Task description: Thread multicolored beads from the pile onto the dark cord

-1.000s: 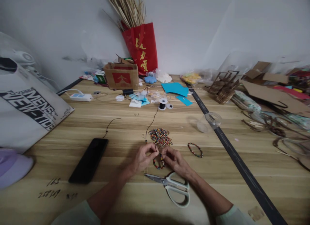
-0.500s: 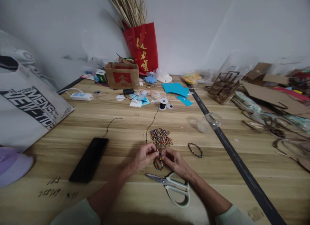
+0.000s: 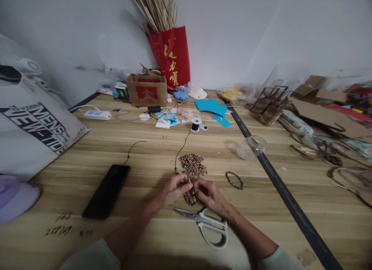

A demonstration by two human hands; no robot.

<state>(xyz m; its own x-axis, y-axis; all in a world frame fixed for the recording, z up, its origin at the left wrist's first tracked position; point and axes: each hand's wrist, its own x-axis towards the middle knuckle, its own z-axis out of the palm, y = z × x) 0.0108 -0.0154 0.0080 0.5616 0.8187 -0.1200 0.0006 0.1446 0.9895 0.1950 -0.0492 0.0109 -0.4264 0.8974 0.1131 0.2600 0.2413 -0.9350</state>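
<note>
A beaded strand (image 3: 189, 203) loops just on the near side of both grips, the left hand's (image 3: 173, 190) pinched on black cord (image 3: 188, 178), the right hand's (image 3: 211, 193) beside the beads, its closure impossible to tell.

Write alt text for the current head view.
Left hand and right hand hold a small beaded loop by its top at a wooden table, in front of a loose bead pile. Scissors lie closer to the person, a beaded bracelet to the right, a black phone to the left.
</note>
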